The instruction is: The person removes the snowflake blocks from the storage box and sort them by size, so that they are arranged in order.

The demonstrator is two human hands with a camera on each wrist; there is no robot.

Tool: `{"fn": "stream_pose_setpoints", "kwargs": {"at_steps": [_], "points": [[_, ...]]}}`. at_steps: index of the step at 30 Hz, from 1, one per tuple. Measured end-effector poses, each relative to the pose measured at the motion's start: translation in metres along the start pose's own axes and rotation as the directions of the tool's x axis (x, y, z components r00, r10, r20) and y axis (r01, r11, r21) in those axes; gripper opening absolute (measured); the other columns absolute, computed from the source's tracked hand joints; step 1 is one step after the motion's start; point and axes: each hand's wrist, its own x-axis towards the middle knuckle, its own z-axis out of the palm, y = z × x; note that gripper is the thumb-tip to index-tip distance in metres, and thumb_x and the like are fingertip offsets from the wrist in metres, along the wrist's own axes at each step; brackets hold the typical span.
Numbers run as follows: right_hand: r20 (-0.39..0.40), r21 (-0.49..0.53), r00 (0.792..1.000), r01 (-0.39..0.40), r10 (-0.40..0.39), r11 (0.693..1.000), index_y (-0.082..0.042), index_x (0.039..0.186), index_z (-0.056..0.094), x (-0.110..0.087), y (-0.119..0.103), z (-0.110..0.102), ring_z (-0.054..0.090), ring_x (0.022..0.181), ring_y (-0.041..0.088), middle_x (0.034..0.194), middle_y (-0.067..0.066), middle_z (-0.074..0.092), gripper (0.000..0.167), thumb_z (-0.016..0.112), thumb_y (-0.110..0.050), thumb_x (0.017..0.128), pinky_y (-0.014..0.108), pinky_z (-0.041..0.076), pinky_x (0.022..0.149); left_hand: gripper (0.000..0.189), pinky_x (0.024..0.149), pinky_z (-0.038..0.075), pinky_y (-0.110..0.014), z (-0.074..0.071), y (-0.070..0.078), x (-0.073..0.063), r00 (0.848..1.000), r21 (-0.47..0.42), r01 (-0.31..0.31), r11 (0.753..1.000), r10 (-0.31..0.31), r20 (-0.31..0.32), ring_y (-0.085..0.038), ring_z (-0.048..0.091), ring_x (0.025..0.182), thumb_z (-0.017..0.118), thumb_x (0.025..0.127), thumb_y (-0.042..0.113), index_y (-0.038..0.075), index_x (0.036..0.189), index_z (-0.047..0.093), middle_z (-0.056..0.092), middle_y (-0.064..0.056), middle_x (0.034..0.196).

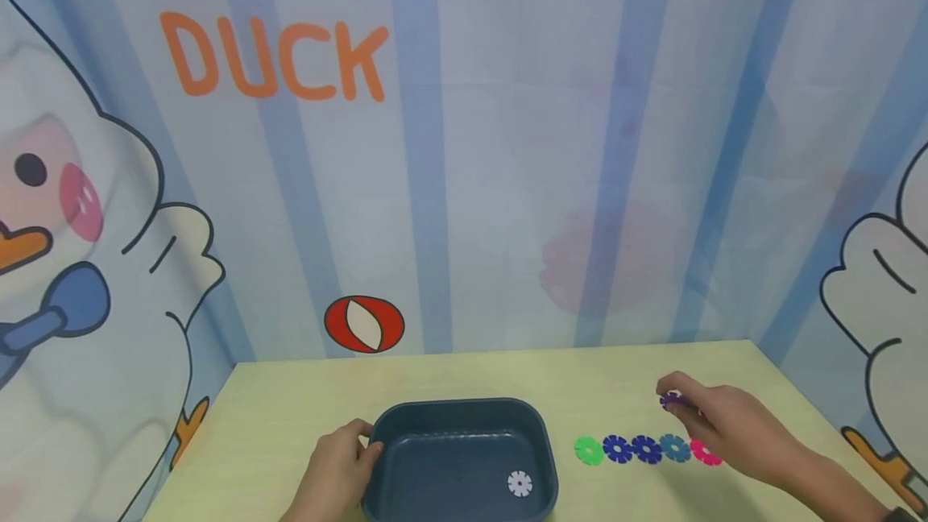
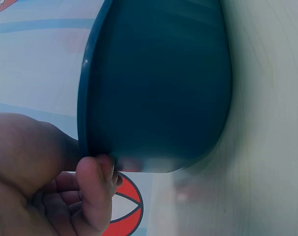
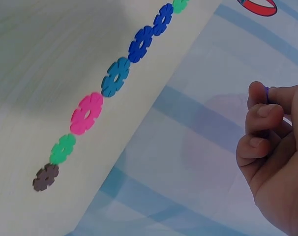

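My left hand [image 1: 335,467] grips the left rim of a dark blue plastic bin [image 1: 464,403]; the left wrist view shows thumb and fingers pinching the bin's edge [image 2: 83,98]. Inside the bin lies one white snowflake disc [image 1: 519,483]. My right hand [image 1: 739,429] is raised over the table and pinches a purple snowflake disc [image 1: 672,399] between thumb and forefinger. Below it a row of notched discs runs along the table: green [image 1: 589,450], dark blue [image 1: 617,449], another dark blue [image 1: 647,449], light blue [image 1: 675,448], pink [image 3: 87,113], green [image 3: 63,149] and brown [image 3: 45,177].
The pale wooden table [image 1: 304,401] ends at the back against a striped blue and white curtain [image 1: 493,184] printed with ducks, a red ball and the word DUCK. The row of discs stands to the right of the bin.
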Motion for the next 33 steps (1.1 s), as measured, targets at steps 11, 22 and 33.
{"fn": "stream_pose_setpoints", "kwargs": {"at_steps": [11, 22, 33], "points": [[0.005, 0.006, 0.994, -0.109, 0.109, 0.994, -0.017, 0.126, 0.058, -0.017, 0.026, -0.014, 0.043, 0.051, 0.002, 0.075, -0.012, 0.05, 0.017, 0.059, -0.015, 0.109, 0.023, 0.042, 0.054, 0.027, 0.06, 0.05, -0.031, 0.0, 0.0, 0.0, 1.0, 0.001, 0.011, 1.0, -0.011, 0.001, -0.016, 0.057, 0.066, 0.072, 0.1, 0.01, -0.009, 0.12, 0.068, 0.064, -0.002, 0.075], [-0.052, -0.069, 0.98, -0.194, 0.191, 0.979, -0.012, 0.122, 0.06, -0.033, 0.067, -0.016, 0.045, 0.062, 0.0, 0.091, -0.007, 0.064, 0.014, 0.058, -0.009, 0.109, 0.025, 0.041, 0.056, 0.027, 0.059, 0.051, -0.031, 0.0, 0.0, 0.0, 1.0, -0.006, 0.005, 1.0, -0.005, -0.002, -0.015, 0.058, 0.065, 0.072, 0.1, 0.01, -0.008, 0.119, 0.069, 0.064, -0.002, 0.074], [-0.052, -0.107, 0.97, -0.243, 0.239, 0.964, -0.01, 0.12, 0.062, -0.037, 0.09, -0.01, 0.052, 0.065, 0.001, 0.097, -0.001, 0.07, 0.013, 0.057, -0.007, 0.108, 0.026, 0.044, 0.058, 0.026, 0.059, 0.05, -0.03, 0.001, 0.0, 0.001, 1.0, -0.008, 0.002, 1.0, -0.002, -0.008, -0.015, 0.057, 0.065, 0.072, 0.1, 0.01, -0.008, 0.118, 0.069, 0.064, -0.002, 0.074]]}}
